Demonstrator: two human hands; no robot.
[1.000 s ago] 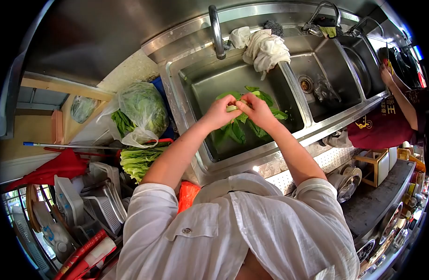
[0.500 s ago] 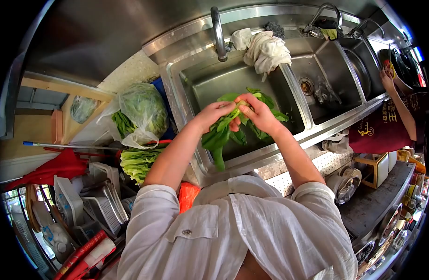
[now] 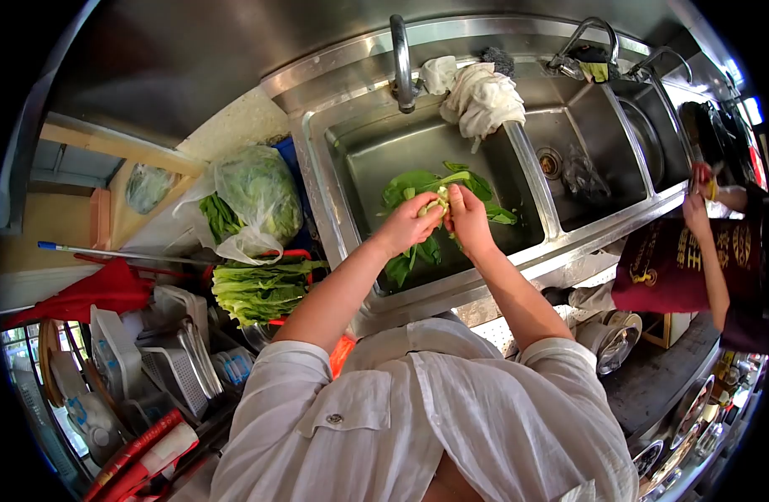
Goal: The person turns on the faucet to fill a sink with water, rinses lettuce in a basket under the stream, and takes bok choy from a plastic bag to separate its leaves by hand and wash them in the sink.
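Observation:
Over the left sink basin (image 3: 393, 138), my left hand (image 3: 411, 222) is closed on the pale stem end of a leafy green (image 3: 439, 203). My right hand (image 3: 469, 219) touches the same stem from the other side, its fingers pinched together; what lies between them is too small to tell. Loose green leaves (image 3: 408, 186) show behind and below both hands, inside the basin. Some leaves spread out to the right of my right hand.
A faucet (image 3: 402, 67) and white cloths (image 3: 482, 99) are at the basin's back. Bagged greens (image 3: 257, 194) and a lettuce bunch (image 3: 255, 291) lie left. A co-worker in a maroon apron (image 3: 665, 266) stands right, beside more basins (image 3: 569, 125).
My hands have moved closer together round the stem end, and the leaves that hung toward the sink's front edge no longer show there. The co-worker has moved nearer.

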